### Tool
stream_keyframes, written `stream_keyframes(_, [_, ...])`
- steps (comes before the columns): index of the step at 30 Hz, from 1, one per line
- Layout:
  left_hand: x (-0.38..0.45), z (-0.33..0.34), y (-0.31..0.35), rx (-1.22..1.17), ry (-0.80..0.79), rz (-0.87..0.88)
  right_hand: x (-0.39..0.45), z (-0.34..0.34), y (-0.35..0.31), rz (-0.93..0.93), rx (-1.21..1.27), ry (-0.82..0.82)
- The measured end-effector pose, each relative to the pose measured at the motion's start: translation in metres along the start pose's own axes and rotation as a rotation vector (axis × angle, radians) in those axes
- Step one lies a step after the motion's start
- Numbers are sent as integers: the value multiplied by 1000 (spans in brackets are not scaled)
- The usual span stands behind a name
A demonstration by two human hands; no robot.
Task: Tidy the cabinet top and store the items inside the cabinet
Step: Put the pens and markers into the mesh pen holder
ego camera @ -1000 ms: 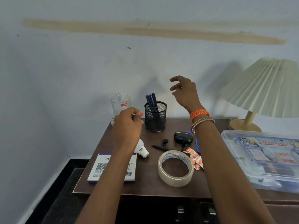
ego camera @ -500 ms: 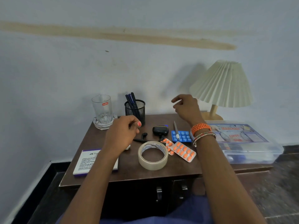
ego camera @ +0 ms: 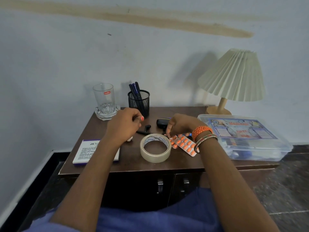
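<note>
**Right hand drops onto the pill strips**

Since half a second ago the right hand (ego camera: 179, 125) has come down from the air before the lamp (ego camera: 231, 77) to the orange pill strip (ego camera: 184, 144); its fingers (ego camera: 169, 133) point down and touch the strip's near end, though whether they pinch it I cannot tell. Left hand (ego camera: 124, 125) hovers above the tabletop (ego camera: 130, 158) with curled fingers; what they hold, if anything, is hidden.

Dark brown wood, the tabletop sits over two cabinet doors (ego camera: 145, 186) with metal handles, against a pale wall (ego camera: 83, 56) crossed by a tan streak. Dark floor lies either side.

One glass (ego camera: 104, 96) carries a red "cello" sticker. One clear box (ego camera: 242, 136) at the right reads "FIRST" in red. One roll of tape (ego camera: 155, 149) lies just beside the strip. One mesh cup (ego camera: 139, 102) holds three dark pens. One white printed packet (ego camera: 90, 152) lies at the front left. One black case (ego camera: 161, 123) sits between the hands.
</note>
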State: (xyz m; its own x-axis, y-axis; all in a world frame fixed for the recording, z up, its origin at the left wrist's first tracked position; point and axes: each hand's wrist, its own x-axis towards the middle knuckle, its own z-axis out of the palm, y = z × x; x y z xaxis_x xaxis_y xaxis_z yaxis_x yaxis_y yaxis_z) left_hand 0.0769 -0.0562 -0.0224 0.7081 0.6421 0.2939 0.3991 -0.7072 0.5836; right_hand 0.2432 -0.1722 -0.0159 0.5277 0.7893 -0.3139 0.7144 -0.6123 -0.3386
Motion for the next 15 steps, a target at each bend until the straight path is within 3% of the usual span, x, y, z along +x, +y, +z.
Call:
stream_keyframes(2, [0,0,-1,12,0,-6,-2,2,-3,-5,-31,-63])
stream_keyframes(6, [-1,0,0,43,5,-10,5,9,-5,-7,-37,-34])
stream_keyframes(10, [-2,1,0,63,28,-25,6,10,-6,-58,-66,93])
stream_keyframes(15, [0,-1,-5,15,76,-75,3,-1,0,-159,181,279])
